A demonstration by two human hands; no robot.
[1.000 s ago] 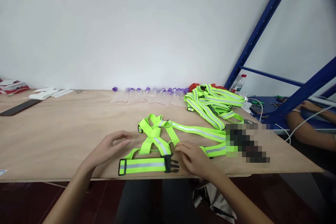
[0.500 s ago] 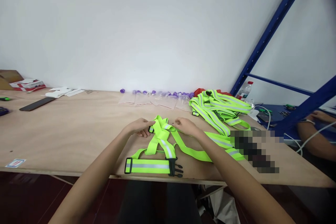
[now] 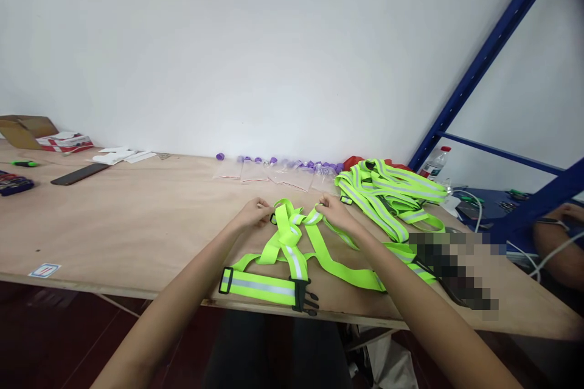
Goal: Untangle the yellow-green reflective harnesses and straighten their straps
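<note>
A neon-green harness of reflective straps (image 3: pixel 258 290) with silver stripes lies on the table in front of me, its bands crossed and looped. A black side-release buckle (image 3: pixel 303 296) with its prongs pointing right sits at the near end, and a black slider (image 3: pixel 225 280) at the left end. My left hand (image 3: pixel 253 213) is closed at the upper left of the harness, fingertips by another black slider (image 3: pixel 273 218). With my right hand (image 3: pixel 336 213) I pinch a strap end, slightly raised, at the upper right. A longer band trails off under my right forearm.
A heap of similar straps (image 3: pixel 387 188) lies at the right rear, near a bottle (image 3: pixel 435 163). Clear bags with purple rolls (image 3: pixel 292 173) line the wall. A blue metal frame (image 3: pixel 483 73) slants at right; a person's arm (image 3: pixel 559 249) is beyond. A dark flat bar (image 3: pixel 81 174) lies left.
My right hand has moved slightly right and up, drawing a strap end away from the crossed bands. The left hand's fingers have closed together beside the slider. The view has shifted a little left.
</note>
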